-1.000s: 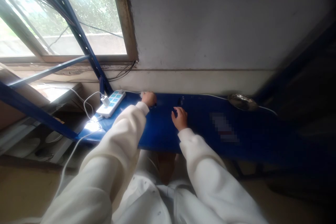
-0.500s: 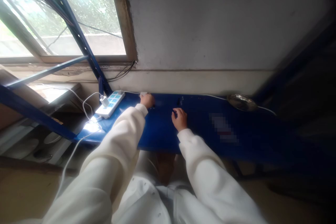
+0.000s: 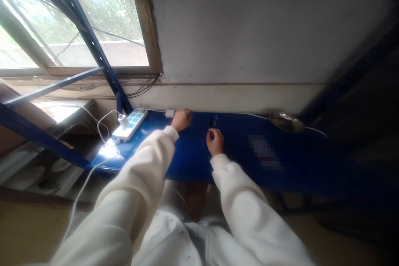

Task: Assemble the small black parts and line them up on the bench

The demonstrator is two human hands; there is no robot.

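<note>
My left hand (image 3: pixel 182 119) is over the back edge of the blue tabletop (image 3: pixel 190 158), its fingers bent and drawn together; what they hold, if anything, is hidden. Just left of it lies a white plug or charger (image 3: pixel 169 113). My right hand (image 3: pixel 215 142) is lower and to the right, above the tabletop, with thumb and forefinger curled into a pinch. Whatever is between those fingertips is too small to make out. Beyond it, small dark and pale bits (image 3: pixel 213 120) lie near the back edge.
A white power strip (image 3: pixel 130 124) with a plugged-in adapter (image 3: pixel 123 121) sits at the left. A shiny metal dish (image 3: pixel 286 121) rests at the back right beside a white cable (image 3: pixel 255 114). Blue frame bars (image 3: pixel 93 45) rise before the window.
My left hand has shifted right, off the white plug, which now shows fully. My right hand has moved slightly right, and its thumb and forefinger have come closer together.
</note>
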